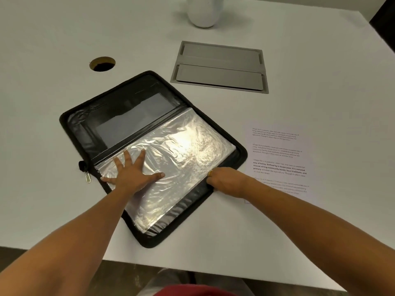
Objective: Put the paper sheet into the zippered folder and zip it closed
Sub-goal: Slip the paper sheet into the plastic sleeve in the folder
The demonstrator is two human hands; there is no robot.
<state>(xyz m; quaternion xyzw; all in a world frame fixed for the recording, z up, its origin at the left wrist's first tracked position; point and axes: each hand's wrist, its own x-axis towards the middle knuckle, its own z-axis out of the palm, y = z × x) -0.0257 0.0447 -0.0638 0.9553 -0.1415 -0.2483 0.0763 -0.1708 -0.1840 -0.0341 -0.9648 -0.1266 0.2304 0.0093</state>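
Observation:
The black zippered folder (pixel 85 129) lies open and flat on the white table, turned at an angle. Its near half holds a stack of clear plastic sleeves (pixel 188 142) that glare under the light. My left hand (pixel 132 174) presses flat on the sleeves, fingers spread. My right hand (pixel 224 181) is curled at the folder's right edge, fingers closed on the sleeves' edge. The paper sheet (pixel 280 154), printed with paragraphs of text, lies on the table just right of the folder, partly under my right wrist. The zipper pull (pixel 87 178) hangs off the folder's left side.
A grey cable hatch (pixel 220 67) is set into the table behind the folder. A round cable hole (pixel 102 64) lies at the back left. A white vase (pixel 203 11) stands at the far edge. The table's near edge (pixel 192 270) runs close below the folder.

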